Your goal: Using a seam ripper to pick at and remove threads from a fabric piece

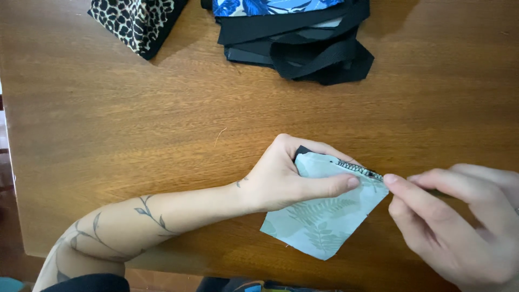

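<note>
A brown wooden surface (135, 108) fills nearly the whole view and carries everything here. Far beyond the hands, at its far edge, lies a folded stack of black fabric with webbing straps (303, 46), topped by a blue leaf-print piece (270, 6). To the left of that stack, also well away from the hands, sits a leopard-print fabric piece with black trim (135, 21).

Closer in, the left hand (286, 176) reaches in from the left on a forearm marked with a vine tattoo. It is closed on a small pale green pouch with a fern print (324, 221): the thumb presses on top of the cloth and the fingers curl over its far edge. The pouch hangs below and to the right of this hand, its lower corner resting on the surface.

The right hand (454, 216) comes in from the right, with thumb and forefinger pinched together at the pouch's upper right corner. There, between the two hands, runs a short zipper (358, 169) along the top edge. The thing under the pinch is too small to make out.
</note>
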